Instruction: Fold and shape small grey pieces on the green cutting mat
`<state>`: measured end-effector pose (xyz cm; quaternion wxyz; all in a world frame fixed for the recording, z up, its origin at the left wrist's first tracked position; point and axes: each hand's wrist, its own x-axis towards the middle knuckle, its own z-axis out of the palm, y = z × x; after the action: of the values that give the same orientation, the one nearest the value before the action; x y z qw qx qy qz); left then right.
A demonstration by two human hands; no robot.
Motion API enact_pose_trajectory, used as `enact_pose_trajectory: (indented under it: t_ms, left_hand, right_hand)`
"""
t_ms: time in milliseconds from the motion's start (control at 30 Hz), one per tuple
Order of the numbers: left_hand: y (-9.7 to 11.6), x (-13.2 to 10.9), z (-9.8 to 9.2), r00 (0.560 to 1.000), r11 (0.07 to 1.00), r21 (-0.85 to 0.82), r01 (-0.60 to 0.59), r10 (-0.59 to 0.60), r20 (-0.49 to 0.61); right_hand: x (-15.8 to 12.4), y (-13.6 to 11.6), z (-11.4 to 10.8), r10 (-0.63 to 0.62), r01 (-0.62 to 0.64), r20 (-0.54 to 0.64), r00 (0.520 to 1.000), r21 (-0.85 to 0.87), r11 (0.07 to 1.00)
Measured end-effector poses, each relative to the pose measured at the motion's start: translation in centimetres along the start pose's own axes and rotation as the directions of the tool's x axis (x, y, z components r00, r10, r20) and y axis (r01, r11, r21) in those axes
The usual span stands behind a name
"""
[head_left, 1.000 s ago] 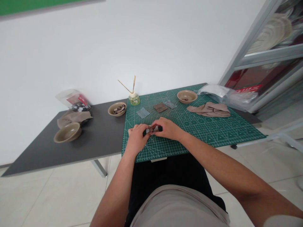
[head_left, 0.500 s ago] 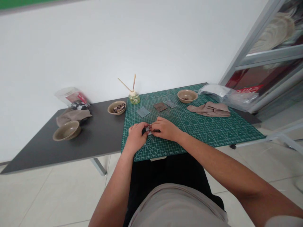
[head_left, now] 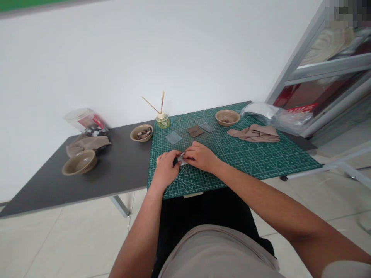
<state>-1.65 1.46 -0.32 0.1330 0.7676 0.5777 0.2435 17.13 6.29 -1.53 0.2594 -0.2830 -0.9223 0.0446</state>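
Now my left hand (head_left: 165, 168) and right hand (head_left: 201, 157) are pinched narrow on a small pale piece (head_left: 182, 159), steadying it from both sides over the green cutting mat (head_left: 237, 164), lower centre

Your cutting mat (head_left: 246, 162) is matt green plastic, the tabletop (head_left: 121, 154) smooth matt dark laminate. Tan bowl (head_left: 227, 117): smooth, faint sheen. Crumpled cloth (head_left: 253, 133): soft, matt. Plastic bag (head_left: 261, 111): glossy. Jar (head_left: 162, 121) is glass, sticks (head_left: 150, 105) wood, shelf frame (head_left: 301, 65) metal. The pale scrap (head_left: 182, 160) you're handling looks like paper, too small to be sure.
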Motion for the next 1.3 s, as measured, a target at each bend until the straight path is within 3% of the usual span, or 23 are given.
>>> enact_pose_trajectory:
  t_ms: [133,333,633,900,1133,1300]
  left_hand:
    - [0.00,0.01,0.01,1.000,1.000,-0.014,0.007,-0.007,0.000]
    - [0.05,-0.03,-0.01,1.000,1.000,-0.006,-0.004,0.004,-0.008]
    - [0.09,-0.01,-0.04,1.000,0.998,-0.053,0.020,-0.020,-0.004]
    - [0.09,-0.02,0.00,1.000,0.999,-0.050,0.020,-0.020,-0.005]
    - [0.11,-0.12,0.04,1.000,1.000,-0.007,-0.005,0.005,-0.012]
    - [0.08,-0.17,0.02,0.998,0.998,0.009,-0.060,0.060,-0.014]
  right_hand:
    - [0.00,-0.24,0.02,0.092,-0.096,-0.047,0.995,-0.106,0.990]
    - [-0.21,0.07,0.21,-0.021,0.021,0.013,1.000,-0.030,0.999]
    - [-0.11,-0.64,-0.31,0.189,-0.190,-0.018,0.982,-0.165,0.968]
    - [-0.36,-0.02,0.20,0.042,-0.042,-0.012,0.999,-0.026,0.999]
    - [-0.35,0.14,0.13,0.137,-0.138,-0.022,0.990,-0.051,0.989]
    - [-0.16,-0.01,0.09,0.069,-0.072,0.041,0.997,0.085,0.994]
